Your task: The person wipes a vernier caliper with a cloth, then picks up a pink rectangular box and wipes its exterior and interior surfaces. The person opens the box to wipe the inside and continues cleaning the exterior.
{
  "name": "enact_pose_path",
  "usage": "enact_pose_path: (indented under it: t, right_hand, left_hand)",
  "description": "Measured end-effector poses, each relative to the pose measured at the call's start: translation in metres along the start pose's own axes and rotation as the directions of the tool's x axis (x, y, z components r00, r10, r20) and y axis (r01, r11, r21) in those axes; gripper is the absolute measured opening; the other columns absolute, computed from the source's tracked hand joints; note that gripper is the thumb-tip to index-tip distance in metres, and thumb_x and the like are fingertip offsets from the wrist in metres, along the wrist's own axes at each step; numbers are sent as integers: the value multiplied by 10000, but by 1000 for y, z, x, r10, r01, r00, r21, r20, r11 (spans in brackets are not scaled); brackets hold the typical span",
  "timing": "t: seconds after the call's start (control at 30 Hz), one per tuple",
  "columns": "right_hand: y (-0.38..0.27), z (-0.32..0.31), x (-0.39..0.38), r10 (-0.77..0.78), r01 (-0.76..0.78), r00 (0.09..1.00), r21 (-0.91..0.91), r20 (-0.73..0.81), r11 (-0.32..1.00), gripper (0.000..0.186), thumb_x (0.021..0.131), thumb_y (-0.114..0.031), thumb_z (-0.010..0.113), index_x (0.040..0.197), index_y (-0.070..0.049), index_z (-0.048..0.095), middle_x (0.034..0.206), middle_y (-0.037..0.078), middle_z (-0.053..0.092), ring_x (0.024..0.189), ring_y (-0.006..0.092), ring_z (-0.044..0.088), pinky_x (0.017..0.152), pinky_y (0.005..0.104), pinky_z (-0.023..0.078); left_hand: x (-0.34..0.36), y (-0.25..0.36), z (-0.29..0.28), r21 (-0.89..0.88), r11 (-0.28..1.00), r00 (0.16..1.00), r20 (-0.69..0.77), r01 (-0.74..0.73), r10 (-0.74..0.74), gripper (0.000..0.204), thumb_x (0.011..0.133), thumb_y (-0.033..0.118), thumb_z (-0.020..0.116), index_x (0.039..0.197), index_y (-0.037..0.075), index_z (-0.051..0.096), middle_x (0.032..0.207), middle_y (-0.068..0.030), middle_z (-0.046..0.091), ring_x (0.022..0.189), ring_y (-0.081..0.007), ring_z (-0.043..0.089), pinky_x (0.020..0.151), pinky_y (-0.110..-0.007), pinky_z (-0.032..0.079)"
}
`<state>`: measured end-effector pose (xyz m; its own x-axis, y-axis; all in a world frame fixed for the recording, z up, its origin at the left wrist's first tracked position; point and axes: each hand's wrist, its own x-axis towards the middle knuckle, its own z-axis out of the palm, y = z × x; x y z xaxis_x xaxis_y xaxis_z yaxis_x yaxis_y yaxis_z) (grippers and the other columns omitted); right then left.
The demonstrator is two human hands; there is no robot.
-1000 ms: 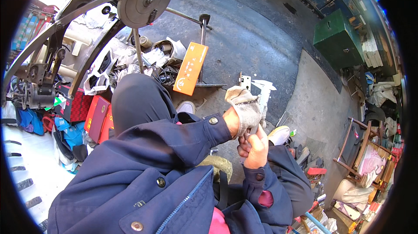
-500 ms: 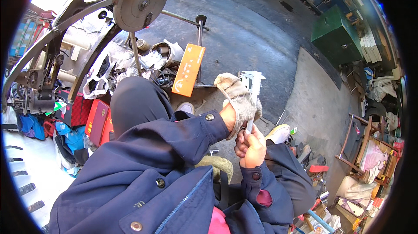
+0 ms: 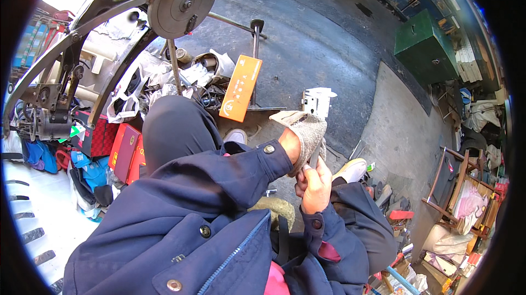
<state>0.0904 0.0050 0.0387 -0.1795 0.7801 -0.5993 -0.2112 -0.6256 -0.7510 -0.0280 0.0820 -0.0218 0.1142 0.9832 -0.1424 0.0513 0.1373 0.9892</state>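
Note:
A grey-white knit cloth (image 3: 308,132) covers most of my left hand (image 3: 290,145), whose fingers are hidden under it. The cloth is wrapped around the middle of a metal caliper (image 3: 316,103). The caliper's wide jaw end sticks out beyond the cloth, pointing away from me. My right hand (image 3: 316,188) is closed around the near end of the caliper's beam, thumb on top. Both hands are close together between my knees.
A hand-cranked machine with a metal wheel (image 3: 182,3) stands at the left. Near my left knee is an orange box (image 3: 241,88). A green metal chest (image 3: 426,48) sits far right, and a wooden frame (image 3: 455,185) among piled goods is at the right.
The cloth and my left hand have slid nearer along the caliper, baring more of its jaw end. My right hand keeps hold of the near end. The view has shifted slightly.

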Motion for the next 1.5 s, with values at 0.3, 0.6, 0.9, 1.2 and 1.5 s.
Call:
enact_pose_path:
  t: [0.3, 0.6, 0.9, 1.2, 1.5]
  right_hand:
    - [-17, -41, 17, -207, 156, 978, -567, -26, 809, 478, 1017, -400, 551, 909, 42, 699, 759, 98, 699, 633, 146, 639, 601, 275, 501]
    - [-19, -53, 46, -372, 364, 927, -117, -57, 924, 325, 1032, -234, 573, 1182, 41, 659, 1050, 15, 680, 953, 88, 590, 865, 236, 457]
    - [-2, -55, 50, -545, 456, 816, -362, -194, 813, 286, 1021, -203, 547, 1048, 53, 671, 853, 80, 695, 796, 92, 591, 733, 275, 476]
    - [-8, -65, 51, -437, 455, 855, 2, -280, 890, 326, 1042, -235, 492, 1073, 55, 637, 946, 174, 722, 802, 218, 714, 744, 320, 586]
    - [-31, -88, 47, -321, 430, 828, 154, -459, 890, 325, 1051, -227, 413, 1078, 46, 589, 853, 161, 699, 635, 232, 695, 595, 357, 610]
  left_hand:
    - [11, -5, -2, 147, 915, 923, 146, -377, 356, 165, 770, 218, 707, 861, 92, 652, 759, -113, 657, 659, -283, 654, 614, -392, 516]
    - [-3, 69, 3, 719, 520, 808, 582, -461, -88, 147, 621, 201, 776, 678, 99, 688, 660, -110, 671, 644, -324, 677, 618, -387, 516]
    - [-16, 17, 22, 454, 587, 741, 443, -671, 505, 225, 778, 220, 666, 929, 53, 678, 866, -162, 682, 864, -328, 652, 798, -408, 514]
    - [-26, 8, 41, 337, 782, 823, 436, -525, 364, 311, 597, 199, 754, 864, 56, 682, 803, -159, 659, 799, -336, 629, 756, -410, 502]
    - [-41, 24, 49, 567, 438, 634, 774, -697, 7, 248, 710, 311, 739, 854, 123, 666, 685, -143, 646, 644, -355, 644, 593, -458, 490]
